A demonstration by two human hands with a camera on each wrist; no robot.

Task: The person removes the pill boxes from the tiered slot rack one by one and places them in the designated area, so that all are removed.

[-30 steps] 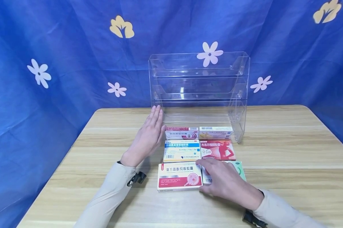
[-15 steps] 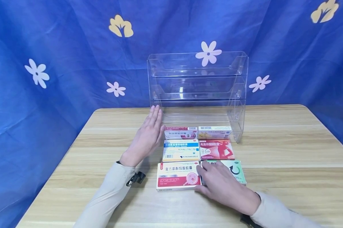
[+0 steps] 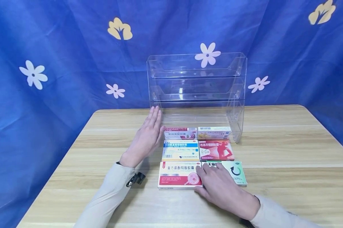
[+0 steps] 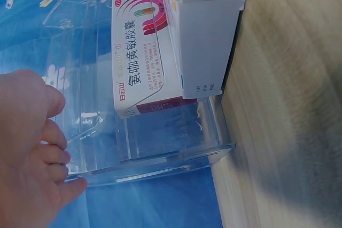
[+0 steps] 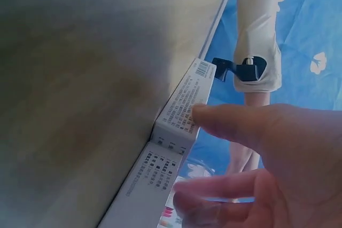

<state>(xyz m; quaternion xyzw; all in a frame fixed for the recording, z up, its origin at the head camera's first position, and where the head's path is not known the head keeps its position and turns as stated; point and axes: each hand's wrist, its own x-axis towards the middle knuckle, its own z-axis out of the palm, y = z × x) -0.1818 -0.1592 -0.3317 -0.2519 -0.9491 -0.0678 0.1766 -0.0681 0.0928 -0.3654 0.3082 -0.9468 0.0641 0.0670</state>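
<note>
— How is the grip of the right hand [image 3: 224,191]?

— Its thumb touches the near side of the white-and-red box [image 3: 177,177], and its bent fingers come down at the box's end. Whether they truly pinch it, I cannot tell.

— And where lies this box?

— Flat on the table [image 3: 86,164], before the left half of the clear rack [image 3: 205,96], in the row farthest from it. In the same row, before the rack's right half, is the green-and-white box [image 3: 237,173], partly covered by that hand.

— And the left hand [image 3: 144,137]?

— It is spread flat at the rack's left side, fingers straight and close together.

— What is nearer to the rack?

— The blue-banded box [image 3: 180,150] and the red box [image 3: 216,151]. Inside its lowest compartment stand the pink-and-white box [image 3: 180,135] and, to the right, the yellow-and-white box [image 3: 214,134].

— Please describe the surface and the room.

— The table has pale wood grain running sideways, and its far corners, left and right of the rack, are rounded. Behind the rack hangs a blue curtain [image 3: 74,47] in soft folds, printed with white flowers [image 3: 33,75] and yellow trees [image 3: 120,29]. One flower shows through the rack's top.
</note>
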